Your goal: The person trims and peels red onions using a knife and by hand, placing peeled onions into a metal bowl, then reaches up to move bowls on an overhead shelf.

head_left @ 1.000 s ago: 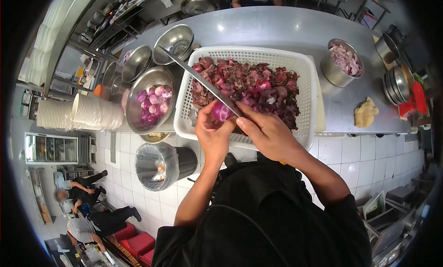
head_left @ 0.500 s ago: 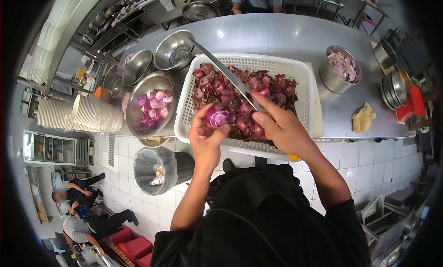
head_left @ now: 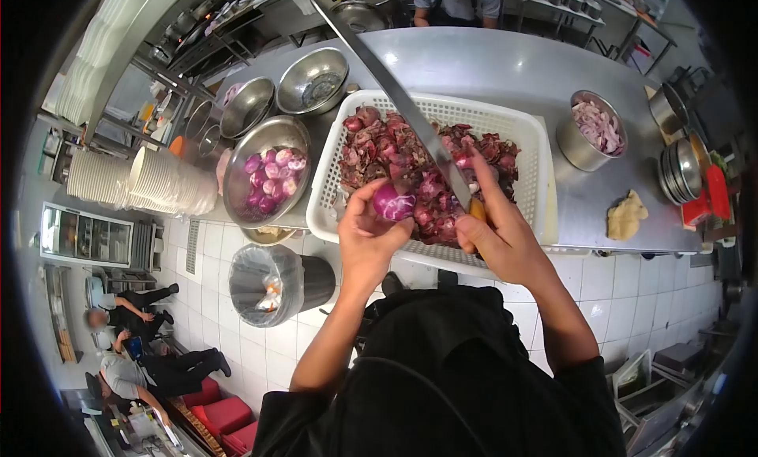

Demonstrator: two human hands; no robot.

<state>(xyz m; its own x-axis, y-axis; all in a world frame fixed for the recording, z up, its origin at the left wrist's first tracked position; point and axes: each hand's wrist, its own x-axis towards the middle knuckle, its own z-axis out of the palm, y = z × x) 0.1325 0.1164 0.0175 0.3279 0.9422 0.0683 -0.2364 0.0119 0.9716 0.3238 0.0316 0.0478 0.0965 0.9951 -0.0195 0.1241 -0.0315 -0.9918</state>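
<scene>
My left hand [head_left: 369,240] holds a purple onion [head_left: 393,203] between thumb and fingers, over the near left part of a white perforated basket [head_left: 541,165]. In my right hand [head_left: 505,240] is a long knife [head_left: 403,101], gripped at its orange handle, its blade slanting up and left across the basket, apart from the onion. Red onions and loose skins [head_left: 387,145] fill the basket. Left of it, a steel bowl [head_left: 233,180] contains several peeled onions [head_left: 272,175].
Two more steel bowls [head_left: 313,81] stand behind the onion bowl. A steel pot [head_left: 580,145] of cut onion and a beige cloth [head_left: 628,215] are at the right. Below the counter [head_left: 474,50] is a lined bin [head_left: 264,287]. A person [head_left: 455,3] is across the counter.
The knife has moved away from the onion, its handle now showing in my right hand and its tip reaching farther up. My left hand has shifted slightly right with the onion.
</scene>
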